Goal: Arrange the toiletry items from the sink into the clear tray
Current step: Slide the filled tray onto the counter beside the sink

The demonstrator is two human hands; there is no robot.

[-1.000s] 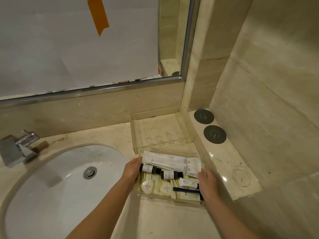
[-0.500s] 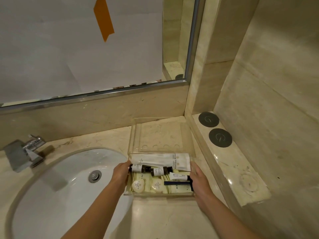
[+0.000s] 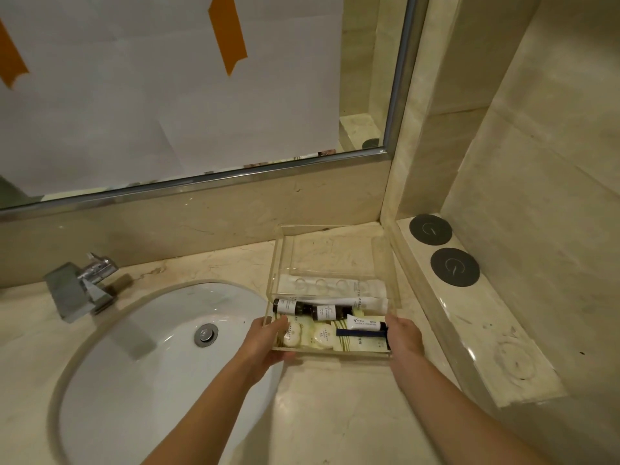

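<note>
The clear tray (image 3: 332, 352) sits at the counter's right side, held at both ends. My left hand (image 3: 268, 344) grips its left wall and my right hand (image 3: 402, 340) grips its right wall. Inside lie two dark bottles (image 3: 288, 306) (image 3: 330, 312), a long white packet (image 3: 369, 302), two round wrapped soaps (image 3: 292, 333) (image 3: 323, 336), a white tube (image 3: 364, 325) and a dark blue strip-shaped item (image 3: 360, 333) on pale sachets. The tray's far end overlaps a second clear stand (image 3: 332, 250) with round holes.
The white sink basin (image 3: 151, 364) with its drain (image 3: 205, 334) lies left of the tray, the chrome faucet (image 3: 80, 286) behind it. Two black discs (image 3: 430, 229) (image 3: 454, 266) rest on the raised marble ledge to the right. A paper-covered mirror backs the counter.
Both hands have carried the filled tray back toward the wall; its far end now overlaps the holed clear stand, which was apart from it before.
</note>
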